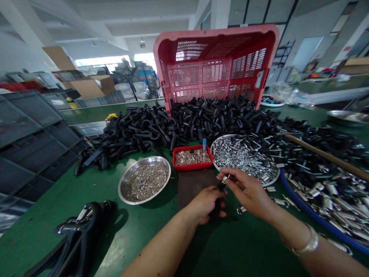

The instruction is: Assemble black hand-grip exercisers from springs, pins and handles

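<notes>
My left hand (209, 204) is closed round a small black part (221, 186), much of which its fingers hide. At the top of that part, the fingertips of my right hand (242, 188) pinch a small shiny metal piece (226, 177). Both hands meet over the right edge of a dark flat plate (191, 188). Behind the plate stands a red tray (180, 168) of small metal pins with a blue-handled tool (204, 144) upright in it. A round dish of metal pieces (242, 154) lies just beyond my right hand. A loose spring (241, 210) rests below my right hand.
A steel bowl of small pins (150, 181) sits left of the plate. Black handles (201, 119) are heaped before a tipped red crate (216, 32). At right are a blue-rimmed tray (305, 211) of springs and a wooden stick (325, 156). Assembled black parts (83, 231) lie front left.
</notes>
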A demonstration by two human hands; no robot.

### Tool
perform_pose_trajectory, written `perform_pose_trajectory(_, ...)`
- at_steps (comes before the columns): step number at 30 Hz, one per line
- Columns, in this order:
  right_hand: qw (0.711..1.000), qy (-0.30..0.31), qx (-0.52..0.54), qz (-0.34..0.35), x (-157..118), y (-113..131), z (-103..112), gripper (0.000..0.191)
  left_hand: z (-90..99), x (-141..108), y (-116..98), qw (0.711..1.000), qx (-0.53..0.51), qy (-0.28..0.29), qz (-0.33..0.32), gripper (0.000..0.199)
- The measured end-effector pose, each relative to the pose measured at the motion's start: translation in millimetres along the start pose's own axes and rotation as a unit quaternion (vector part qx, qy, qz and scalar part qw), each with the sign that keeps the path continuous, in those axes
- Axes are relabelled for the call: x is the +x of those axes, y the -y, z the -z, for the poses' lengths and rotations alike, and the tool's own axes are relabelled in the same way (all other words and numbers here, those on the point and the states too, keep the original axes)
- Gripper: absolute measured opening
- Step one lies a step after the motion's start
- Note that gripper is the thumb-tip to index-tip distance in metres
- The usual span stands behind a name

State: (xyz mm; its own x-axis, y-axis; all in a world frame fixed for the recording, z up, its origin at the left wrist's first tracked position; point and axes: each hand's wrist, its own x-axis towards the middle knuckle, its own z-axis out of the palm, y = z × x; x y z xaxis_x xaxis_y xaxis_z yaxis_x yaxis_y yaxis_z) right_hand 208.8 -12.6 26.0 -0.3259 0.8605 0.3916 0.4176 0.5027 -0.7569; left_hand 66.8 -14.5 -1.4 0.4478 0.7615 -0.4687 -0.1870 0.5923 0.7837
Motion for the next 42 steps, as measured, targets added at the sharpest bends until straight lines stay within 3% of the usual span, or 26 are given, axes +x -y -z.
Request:
perform_pose_trajectory(6,1.0,0.016,-0.012,-0.024,11,3,0,0.021,8.5,0,-1,0.996,-0.081,0.025,0.031,0.018)
perform_pose_trajectory(10,0.998,0.039,0.014,-0.053,14,3,-2,0.022,12.8,1,-1,0.989,-0.128,0.063,0.033,0.035)
perform_pose_trajectory(15,0.972,0.075,0.119,-0.186,25,-9,2,0.027,8.6,2,2,0.998,-0.06,-0.004,0.013,0.047)
perform_pose_trajectory(18,0.937,0.088,0.206,-0.267,27,-21,4,0.031,8.5,1,4,0.997,-0.063,0.038,0.025,0.046)
perform_pose_trajectory(22,0.93,0.108,0.22,-0.273,25,-30,6,0.033,15.1,4,4,0.986,-0.114,0.109,0.057,0.045)
perform_pose_trajectory(24,0.943,0.132,0.165,-0.256,29,-34,9,0.032,19.8,6,2,0.972,-0.178,0.134,0.077,0.042)
perform_pose_trajectory(27,0.963,0.143,-0.132,-0.185,48,-42,17,0.028,27.2,11,-4,0.94,-0.301,0.132,0.091,0.035)
perform_pose_trajectory(30,0.914,0.111,-0.373,-0.11,77,-55,26,0.026,33.3,14,-8,0.909,-0.391,0.126,0.074,0.03)
perform_pose_trajectory(34,0.881,0.141,-0.442,-0.097,102,-69,27,0.02,37.5,16,-7,0.898,-0.412,0.141,0.066,0.029)
perform_pose_trajectory(42,0.836,0.193,-0.506,-0.082,103,-69,26,0.022,38.6,17,-4,0.889,-0.421,0.171,0.063,0.028)
